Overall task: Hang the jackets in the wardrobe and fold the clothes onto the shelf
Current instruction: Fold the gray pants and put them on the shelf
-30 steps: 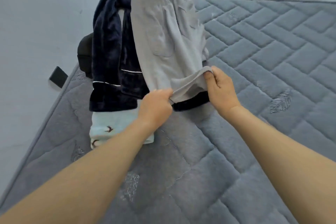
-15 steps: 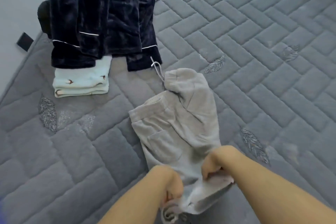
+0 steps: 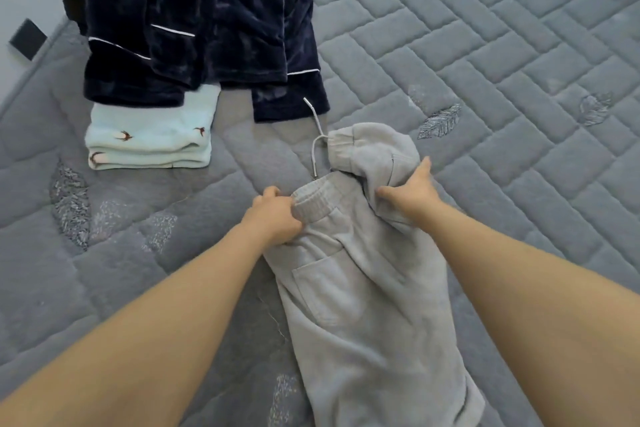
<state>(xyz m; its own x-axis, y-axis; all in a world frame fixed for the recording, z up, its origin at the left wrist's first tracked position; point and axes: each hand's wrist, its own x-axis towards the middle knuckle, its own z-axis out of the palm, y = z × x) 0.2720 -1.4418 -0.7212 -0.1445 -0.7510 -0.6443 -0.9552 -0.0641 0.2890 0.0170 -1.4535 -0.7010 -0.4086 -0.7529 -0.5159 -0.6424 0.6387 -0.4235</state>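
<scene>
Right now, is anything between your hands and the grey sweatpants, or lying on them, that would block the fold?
Nothing visible. The left hand grips the waistband and the right hand holds the bunched upper part of the grey sweatpants. The navy garment and folded towel lie apart on the mattress.

Even, diffuse daylight, moderately bright, faint soft shadows beneath the forearms, no glare, wide-angle bending of the mattress (image 3: 502, 55) quilt lines toward frame edges, slight overall softness, dark robe (image 3: 207, 21) detail muddy

left hand (image 3: 273, 218) clenched, right hand (image 3: 412, 194) gripping
</scene>
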